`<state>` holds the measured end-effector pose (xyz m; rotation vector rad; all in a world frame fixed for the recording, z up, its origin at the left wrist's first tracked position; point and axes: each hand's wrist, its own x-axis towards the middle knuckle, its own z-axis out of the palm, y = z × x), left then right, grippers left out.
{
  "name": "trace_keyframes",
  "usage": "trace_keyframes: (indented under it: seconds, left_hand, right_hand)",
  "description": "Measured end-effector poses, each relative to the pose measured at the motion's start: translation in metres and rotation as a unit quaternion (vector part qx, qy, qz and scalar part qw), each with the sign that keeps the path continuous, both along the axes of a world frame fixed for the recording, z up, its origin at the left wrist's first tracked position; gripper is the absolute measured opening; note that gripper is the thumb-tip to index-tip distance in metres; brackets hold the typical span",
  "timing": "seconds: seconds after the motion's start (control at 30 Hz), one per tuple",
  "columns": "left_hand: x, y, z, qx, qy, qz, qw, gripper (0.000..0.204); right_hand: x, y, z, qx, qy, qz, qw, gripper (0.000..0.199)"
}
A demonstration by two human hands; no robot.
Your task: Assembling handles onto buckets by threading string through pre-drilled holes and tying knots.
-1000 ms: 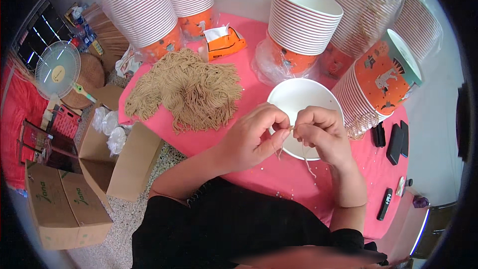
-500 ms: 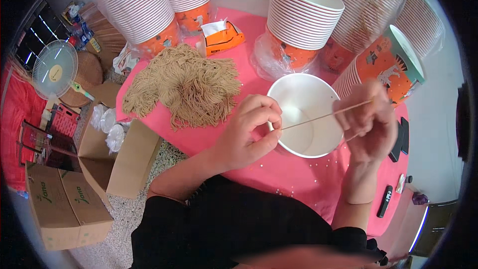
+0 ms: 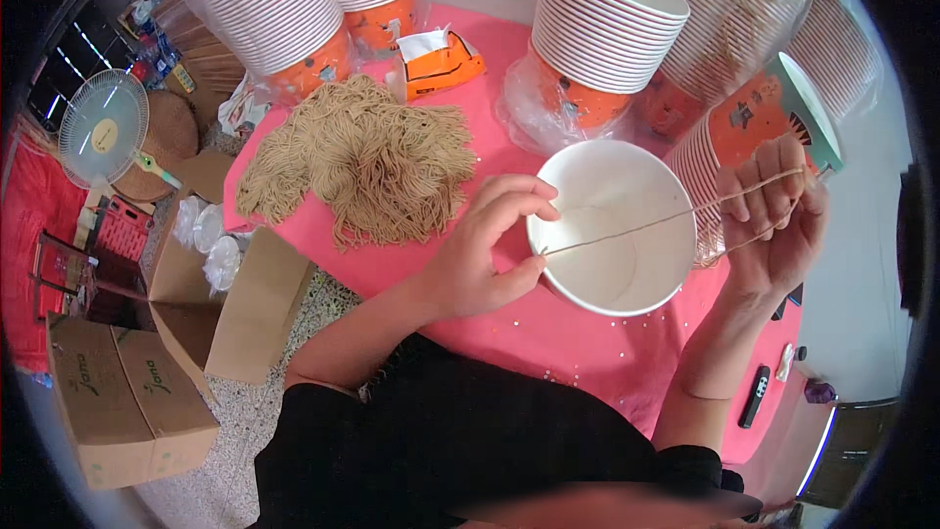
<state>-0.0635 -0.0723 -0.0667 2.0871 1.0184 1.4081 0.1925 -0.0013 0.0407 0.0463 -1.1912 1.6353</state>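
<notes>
A thin tan string stretches nearly straight across the mouth of a white paper bucket. Its left end meets the thumb tip of my left hand, whose fingers curve above beside the bucket's rim; how that end is pinched is partly hidden. My right hand is raised at the bucket's right side, fingers curled round the string, with a second strand looping down below them. A heap of tan string lies on the pink tablecloth, left of the bucket.
Behind the bucket rises a stack of paper buckets; an orange-printed stack leans at the right. An orange tissue pack sits beyond the string heap. An opened cardboard box and a fan are at the left.
My right hand has moved right and slightly outward, drawing out a longer length of string. My left hand has stayed almost in place, and the bucket shows slightly further right.
</notes>
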Motion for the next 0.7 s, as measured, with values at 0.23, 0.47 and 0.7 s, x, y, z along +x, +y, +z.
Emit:
trace_keyframes:
  seconds: [0.23, 0.47, 0.7]
  left_hand:
    - [-0.001, -0.011, -0.013, 0.145, 0.057, 0.052, 0.986, 0.029]
    - [0.031, -0.023, -0.016, 0.233, 0.197, -0.090, 0.948, 0.031]
    - [-0.037, 0.038, 0.005, 0.007, 0.086, 0.034, 0.996, 0.021]
  right_hand:
    - [0.003, 0.000, -0.006, 0.010, -0.007, -0.023, 1.000, 0.020]
    - [-0.005, 0.001, -0.009, 0.023, -0.018, -0.029, 0.999, 0.020]
    - [-0.039, -0.008, -0.025, -0.010, -0.103, -0.102, 0.989, 0.020]
